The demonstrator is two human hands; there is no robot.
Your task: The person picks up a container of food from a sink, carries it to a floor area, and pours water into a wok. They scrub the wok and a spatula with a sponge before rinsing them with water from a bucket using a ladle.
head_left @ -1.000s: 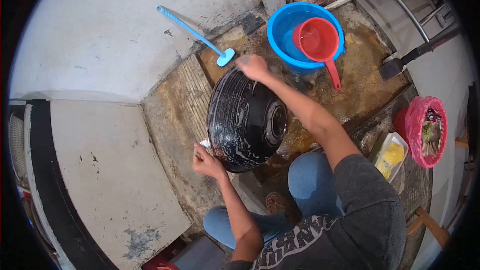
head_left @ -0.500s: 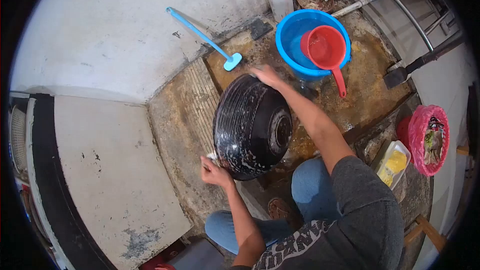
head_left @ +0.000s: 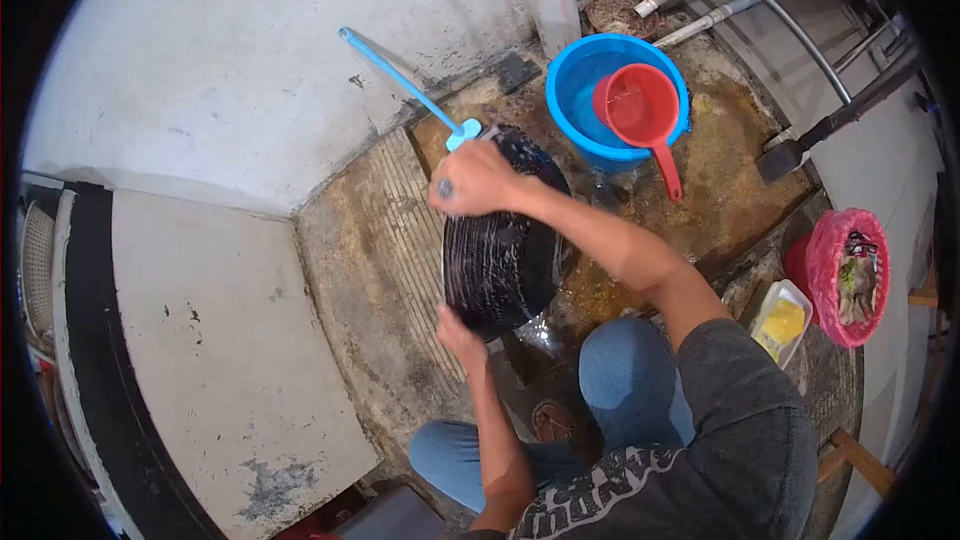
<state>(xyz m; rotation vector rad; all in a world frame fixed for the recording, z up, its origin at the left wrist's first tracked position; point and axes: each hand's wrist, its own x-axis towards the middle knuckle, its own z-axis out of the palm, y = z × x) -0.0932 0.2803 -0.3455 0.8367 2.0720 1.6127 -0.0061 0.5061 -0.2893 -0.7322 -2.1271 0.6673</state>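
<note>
A large black basin or pot [head_left: 490, 260], streaked with white suds, is tilted on its side above the wet floor. Around its lower rim my left hand [head_left: 462, 340] is closed, thumb along the edge. At the upper rim my right hand [head_left: 472, 180] is curled, with a small greyish thing showing at its fingers that I cannot make out. Just beyond the pot, a light-blue long-handled brush or scraper [head_left: 410, 87] leans against the wall.
A blue basin [head_left: 563, 120] of water holds a red dipper [head_left: 642, 106]. To the right are a white tray [head_left: 796, 342] with a yellow item and a pink-lined bin [head_left: 828, 275]. Pipes [head_left: 705, 22] run behind. A pale slab [head_left: 220, 340] lies left.
My right hand has moved left from the pot's far side to its upper rim. The pot has turned and tilted, now showing more upright, and my left hand has shifted slightly right along it.
</note>
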